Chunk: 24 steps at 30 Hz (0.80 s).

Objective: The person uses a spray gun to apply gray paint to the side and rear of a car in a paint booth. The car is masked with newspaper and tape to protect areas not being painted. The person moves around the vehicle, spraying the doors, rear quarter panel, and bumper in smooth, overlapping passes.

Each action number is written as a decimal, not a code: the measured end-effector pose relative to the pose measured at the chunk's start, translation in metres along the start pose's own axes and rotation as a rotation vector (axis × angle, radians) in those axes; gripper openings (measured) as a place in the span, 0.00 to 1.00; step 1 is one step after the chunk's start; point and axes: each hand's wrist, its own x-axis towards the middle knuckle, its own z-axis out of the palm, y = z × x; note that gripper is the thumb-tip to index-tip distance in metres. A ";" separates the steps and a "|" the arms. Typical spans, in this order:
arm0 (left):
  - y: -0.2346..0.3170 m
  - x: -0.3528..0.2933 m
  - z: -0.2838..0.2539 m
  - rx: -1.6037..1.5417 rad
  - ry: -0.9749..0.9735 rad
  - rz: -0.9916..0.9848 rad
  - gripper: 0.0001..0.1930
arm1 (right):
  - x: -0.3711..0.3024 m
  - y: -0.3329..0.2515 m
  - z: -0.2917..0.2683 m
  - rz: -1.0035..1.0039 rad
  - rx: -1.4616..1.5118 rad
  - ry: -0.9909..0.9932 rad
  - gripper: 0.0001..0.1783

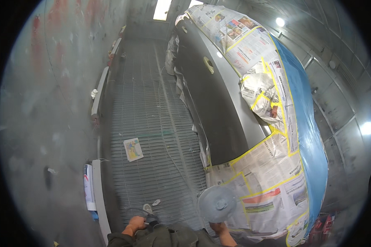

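Note:
My right hand [219, 229], at the lower middle, is closed beneath the round grey cup of a spray gun [217, 203]. The cup's lid has a raised cap in the middle and hides most of the gun. My left hand [136, 224] is curled at the lower left, next to a dark object [152, 220] that I cannot make out. To the right stands a car with dark grey door panels [212, 111]. Newspaper [272, 164] held by yellow tape masks its windows, mirror and one end. The spray gun appears in front of the papered end.
Blue sheeting [305, 111] covers the car's top. A slatted grate floor [148, 111] runs alongside, with a printed sheet [133, 149] and a thin hose on it. At the left wall, a spray can [88, 183] stands by a grey ledge [98, 193].

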 end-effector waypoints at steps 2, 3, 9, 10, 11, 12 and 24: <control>-0.003 -0.002 -0.002 -0.045 -0.017 -0.024 0.17 | 0.001 -0.012 0.006 0.080 0.084 -0.004 0.22; -0.001 0.000 0.000 -0.039 -0.006 -0.004 0.18 | 0.000 -0.017 0.003 0.108 0.106 -0.009 0.23; 0.006 0.013 0.005 0.045 -0.024 0.007 0.17 | 0.019 -0.062 -0.028 0.167 0.236 -0.051 0.28; 0.013 0.012 0.006 0.060 -0.046 0.002 0.17 | 0.021 -0.071 -0.038 0.166 0.258 -0.065 0.29; 0.018 0.009 0.011 0.070 -0.068 -0.009 0.17 | 0.021 -0.078 -0.046 0.163 0.287 -0.084 0.30; 0.022 0.005 0.016 0.064 -0.032 -0.016 0.17 | 0.022 -0.085 -0.055 0.154 0.317 -0.100 0.31; 0.043 -0.101 0.177 -0.203 0.287 -0.334 0.17 | -0.005 -0.116 -0.129 0.116 0.744 -0.122 0.41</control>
